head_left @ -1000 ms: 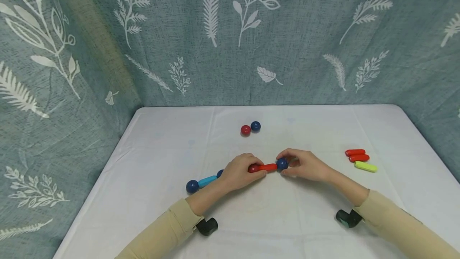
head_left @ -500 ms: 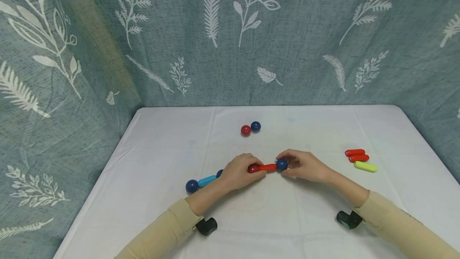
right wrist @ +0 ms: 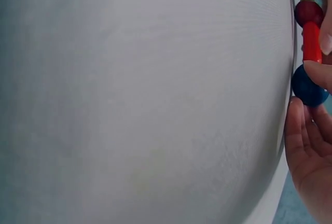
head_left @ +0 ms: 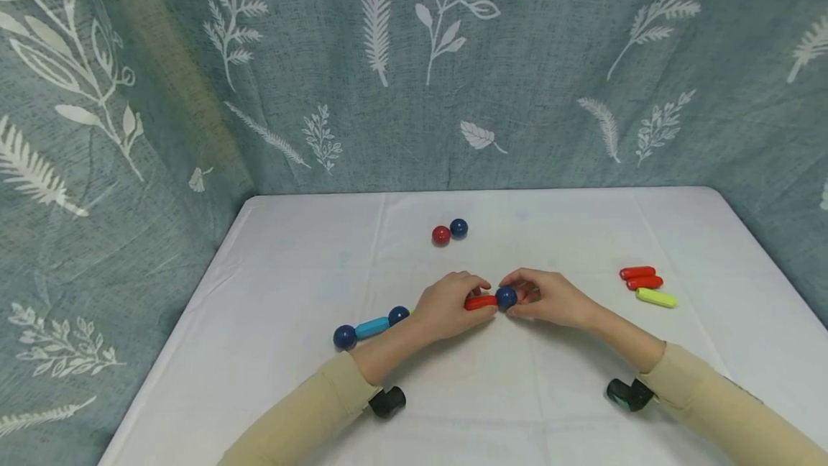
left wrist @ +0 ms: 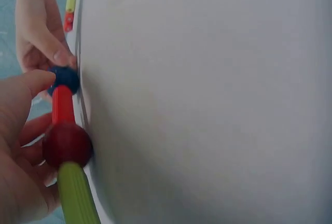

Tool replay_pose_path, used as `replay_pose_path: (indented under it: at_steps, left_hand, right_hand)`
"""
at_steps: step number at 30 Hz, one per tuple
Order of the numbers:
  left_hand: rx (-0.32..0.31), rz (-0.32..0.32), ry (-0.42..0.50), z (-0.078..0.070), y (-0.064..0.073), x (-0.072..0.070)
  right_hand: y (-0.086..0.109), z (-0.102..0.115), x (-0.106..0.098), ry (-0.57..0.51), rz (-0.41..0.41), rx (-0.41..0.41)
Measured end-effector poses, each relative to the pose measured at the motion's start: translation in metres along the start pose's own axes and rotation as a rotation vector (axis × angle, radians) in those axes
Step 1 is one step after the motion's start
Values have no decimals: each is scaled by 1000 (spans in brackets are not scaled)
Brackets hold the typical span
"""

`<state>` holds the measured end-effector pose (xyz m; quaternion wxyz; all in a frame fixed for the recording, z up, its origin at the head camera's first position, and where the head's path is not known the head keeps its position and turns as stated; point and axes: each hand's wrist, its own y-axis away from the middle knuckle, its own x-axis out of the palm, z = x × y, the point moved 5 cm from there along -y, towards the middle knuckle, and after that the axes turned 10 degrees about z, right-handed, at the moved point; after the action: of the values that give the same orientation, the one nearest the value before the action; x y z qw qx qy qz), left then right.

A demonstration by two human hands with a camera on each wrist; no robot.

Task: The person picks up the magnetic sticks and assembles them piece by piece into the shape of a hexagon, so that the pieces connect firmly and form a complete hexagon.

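Head view, chain (head_left: 399, 316): balls and sticks are lined up in a row on the white table (head_left: 284, 272); the long axis is laid left to right, the right end set slightly farther from the person.
Left end: a blue ball (head_left: 345, 337) is followed by a light blue stick (head_left: 372, 327) and a middle blue ball (head_left: 399, 316).
Covered stretch: a green stick (left wrist: 78, 193) and a red ball (left wrist: 67, 146) are mostly hidden by the left arm but are shown in the wrist views.
Left hand (head_left: 458, 304): the red stick (head_left: 481, 303) is loosely encircled by curved fingers and thumb, the tips slightly apart; how firmly it is held cannot be told.
Far balls: a loose red ball (head_left: 441, 236) and a loose blue ball (head_left: 458, 228) are placed side by side beyond the hands.
Right hand (head_left: 545, 298): the end blue ball (head_left: 507, 298) is pinched, fingers and thumb parted only by its width; the red stick's end is met by it.
Right side: two loose red sticks (head_left: 645, 283) and a loose green stick (head_left: 656, 298) are grouped closely, nearly parallel.
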<state>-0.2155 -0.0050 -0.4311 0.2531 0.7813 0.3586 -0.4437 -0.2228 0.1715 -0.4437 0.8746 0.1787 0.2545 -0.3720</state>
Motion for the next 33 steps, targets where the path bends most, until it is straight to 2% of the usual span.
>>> replay_pose_path:
  at_steps: [10, 19, 23, 26, 30, 33]
  left_hand:
    - [-12, 8, 13, -12, -13, 11]
    - [6, 17, 27, -12, -15, 13]
    - [8, 32, 19, -10, -13, 13]
    - [19, 42, 15, -9, -10, 12]
    - [46, 46, 32, -7, -6, 11]
    - [56, 50, 45, -3, -3, 10]
  right_hand:
    - [7, -5, -4, 13, 0, 20]
    - [19, -10, -12, 38, -26, 40]
    - [29, -11, -22, 105, -101, 59]
    - [43, -14, -38, 208, -202, 86]
    - [67, -22, -66, 362, -345, 148]
    - [82, -32, -82, 413, -387, 227]
